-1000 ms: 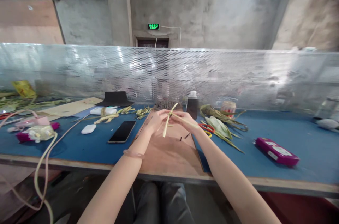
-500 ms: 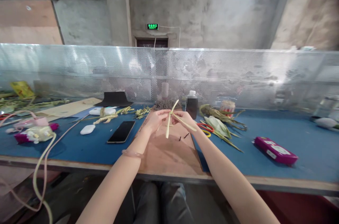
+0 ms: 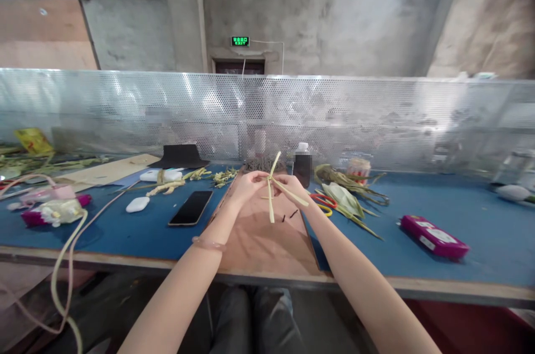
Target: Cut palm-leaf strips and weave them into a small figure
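Pale yellow, flat strips of leaf-like material (image 3: 271, 209), as the head view shows, are held in the air above a long, smooth tan board (image 3: 267, 253) stretching away from the wearer. The strips cross at the fingertips, roughly over the board's middle line. From that crossing, one long end runs along the board's length towards its near edge, a shorter tip points towards its far end, and a third piece slants nearer and to the right, passing in front of the right hand (image 3: 291, 183). The left hand (image 3: 249, 184) reaches in from the board's left side. Fingers of both hands pinch the strips at the crossing, so neither hand looks nearer; exact thumb placement is too small to tell.

The board's near half extends from beneath the hands to the front of a blue-topped table (image 3: 493, 214). Small, thin dark scraps (image 3: 283, 218) lie on the board, right of its centre. A tangled grey-brown mass (image 3: 263, 163) borders its far end. Just beside its right edge, close to the right forearm, are red and yellow looped handles (image 3: 324, 196); beside its left edge lies a black, rectangular smartphone (image 3: 191, 209).
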`<state>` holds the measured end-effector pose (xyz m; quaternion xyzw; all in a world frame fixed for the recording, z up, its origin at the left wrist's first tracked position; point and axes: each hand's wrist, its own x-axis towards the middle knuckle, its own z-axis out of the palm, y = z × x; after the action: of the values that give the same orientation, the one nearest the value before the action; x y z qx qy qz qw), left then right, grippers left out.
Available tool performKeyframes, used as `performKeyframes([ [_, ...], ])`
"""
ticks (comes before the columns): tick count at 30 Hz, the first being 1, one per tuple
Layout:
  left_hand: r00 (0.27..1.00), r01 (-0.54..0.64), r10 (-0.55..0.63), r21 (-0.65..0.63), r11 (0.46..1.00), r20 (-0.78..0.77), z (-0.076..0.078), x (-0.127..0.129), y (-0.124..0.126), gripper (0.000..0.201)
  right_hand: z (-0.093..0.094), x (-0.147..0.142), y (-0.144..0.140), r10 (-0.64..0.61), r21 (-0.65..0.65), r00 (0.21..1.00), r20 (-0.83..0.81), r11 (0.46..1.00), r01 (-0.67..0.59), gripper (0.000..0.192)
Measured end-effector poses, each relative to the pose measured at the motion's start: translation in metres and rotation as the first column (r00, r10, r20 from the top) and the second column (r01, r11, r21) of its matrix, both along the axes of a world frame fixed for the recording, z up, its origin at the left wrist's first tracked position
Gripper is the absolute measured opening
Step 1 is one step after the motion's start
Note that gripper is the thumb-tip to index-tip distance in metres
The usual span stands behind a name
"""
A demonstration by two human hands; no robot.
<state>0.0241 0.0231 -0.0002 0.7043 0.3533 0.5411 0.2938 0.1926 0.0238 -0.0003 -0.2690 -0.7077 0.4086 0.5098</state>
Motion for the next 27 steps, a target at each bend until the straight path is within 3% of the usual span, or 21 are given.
performKeyframes([
  [8,0.996,-0.076,0.080,0.104,0.992,-0.034,0.004,0.004,-0.006,0.018,-0.003,0.004,0.001,0.161,-0.096,0.984,-0.070,0.981,-0.168,0.036],
  [13,0.984,-0.160,0.171,0.175,0.972,-0.050,0.003,0.003,-0.007,0.015,-0.004,0.008,0.013,0.066,-0.241,0.956,-0.286,0.961,-0.138,0.040],
  [15,0.969,-0.215,0.235,0.203,0.955,-0.080,0.001,0.001,-0.006,0.014,-0.003,0.010,0.017,-0.024,-0.250,0.933,-0.359,0.966,-0.071,0.047],
  [17,0.952,-0.252,0.285,0.235,0.939,-0.115,0.000,-0.001,-0.004,0.014,-0.002,0.013,0.021,-0.174,-0.233,0.881,-0.439,0.969,0.076,0.047],
  [21,0.929,-0.273,0.328,0.281,0.920,-0.172,-0.001,-0.003,-0.004,0.015,0.004,0.022,0.020,-0.455,-0.242,0.681,-0.573,0.888,0.390,0.044],
  [23,0.918,-0.278,0.345,0.305,0.911,-0.196,-0.001,-0.004,-0.005,0.014,0.008,0.027,0.014,-0.515,-0.153,0.653,-0.555,0.835,0.528,0.042],
  [25,0.909,-0.282,0.358,0.319,0.905,-0.215,-0.001,-0.004,-0.005,0.017,0.012,0.028,0.006,-0.523,0.053,0.727,-0.444,0.795,0.604,0.038],
  [27,0.901,-0.293,0.370,0.314,0.903,-0.226,-0.002,-0.003,-0.005,0.026,0.013,0.026,-0.001,-0.482,0.279,0.840,-0.250,0.795,0.539,0.036],
])
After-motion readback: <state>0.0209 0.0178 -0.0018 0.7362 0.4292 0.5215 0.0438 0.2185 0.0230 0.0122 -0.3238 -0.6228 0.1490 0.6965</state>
